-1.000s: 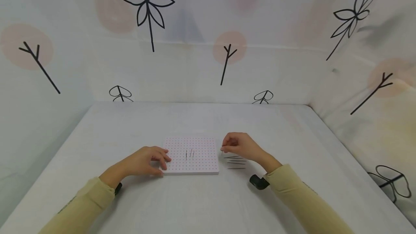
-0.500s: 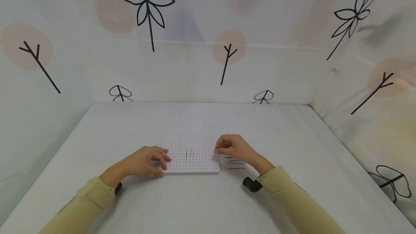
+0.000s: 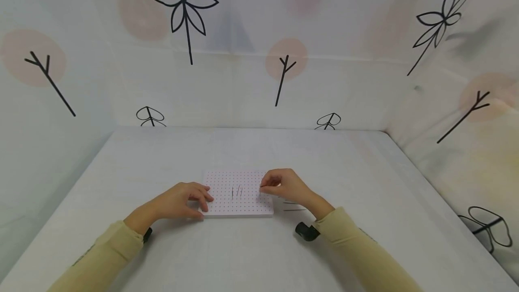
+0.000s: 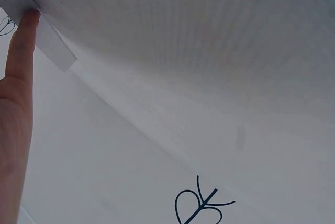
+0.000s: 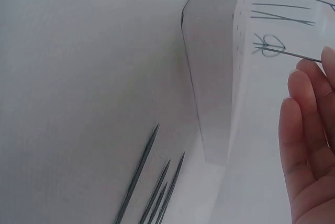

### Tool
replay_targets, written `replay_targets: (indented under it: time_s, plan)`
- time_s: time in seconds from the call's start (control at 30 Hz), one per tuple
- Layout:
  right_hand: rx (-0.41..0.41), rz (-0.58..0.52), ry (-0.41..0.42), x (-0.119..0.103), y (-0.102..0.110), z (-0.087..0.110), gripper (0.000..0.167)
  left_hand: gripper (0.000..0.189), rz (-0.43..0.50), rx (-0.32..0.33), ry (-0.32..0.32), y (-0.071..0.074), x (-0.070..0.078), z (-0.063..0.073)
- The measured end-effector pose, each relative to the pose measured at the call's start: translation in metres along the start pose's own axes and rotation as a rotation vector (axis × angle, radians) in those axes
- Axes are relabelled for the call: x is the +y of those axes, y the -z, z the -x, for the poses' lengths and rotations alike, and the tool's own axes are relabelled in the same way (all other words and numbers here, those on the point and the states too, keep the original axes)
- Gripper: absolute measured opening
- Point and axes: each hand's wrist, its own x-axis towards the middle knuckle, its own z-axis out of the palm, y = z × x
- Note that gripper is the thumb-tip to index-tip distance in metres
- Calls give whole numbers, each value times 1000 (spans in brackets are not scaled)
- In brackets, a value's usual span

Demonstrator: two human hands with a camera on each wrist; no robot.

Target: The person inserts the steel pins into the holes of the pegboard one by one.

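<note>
While the right hand [image 3: 285, 186] pinches a dark needle [image 5: 293, 54] over the dotted board [image 3: 220, 208], whose opposite edge the left hand [image 3: 182, 199] touches with fingers relaxed, we judge that a low or hasty sideways sweep could topple the standing needles [image 3: 233, 193] between the hands.

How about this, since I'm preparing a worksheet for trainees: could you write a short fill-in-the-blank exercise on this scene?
1. In the head view, the left hand rests at the ____ side of the dotted board.
2. The number of thin dark sticks pinched by the right hand is ____.
3. The loose sticks lie on the table, off the board's ____ side.
4. In the head view, the standing sticks appear ____ the two hands.

Missing words: left; one; right; between.
</note>
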Motion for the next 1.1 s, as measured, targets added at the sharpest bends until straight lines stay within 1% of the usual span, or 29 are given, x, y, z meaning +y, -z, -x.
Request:
replay_targets:
  time_s: [0.1, 0.4, 0.67, 0.8, 0.93, 0.97, 1.0, 1.1]
  plan:
    - [5, -3, 5, -2, -3, -1, 6, 16, 0, -1, 4, 0, 0, 0]
    - [-4, -43, -17, -5, -15, -6, 8, 16, -6, -3, 9, -1, -1, 0]
    - [9, -49, 15, -8, -24, -11, 7, 16, -14, -6, 11, -1, -2, -1]
    - [12, -62, 8, -16, -28, -12, 6, 16, -16, -6, 13, -1, -2, -1]
    - [13, -69, -2, -16, -33, -14, 6, 16, -19, -7, 14, -1, -3, -1]
    - [13, -68, -2, -15, -34, -15, 6, 16, -20, -7, 13, -1, -3, -1]
    - [13, -70, 0, -10, -36, -16, 6, 16, -21, -8, 13, -1, -3, -1]
    - [12, -70, 5, -11, -38, -17, 5, 17, -21, -9, 12, -1, -2, -1]
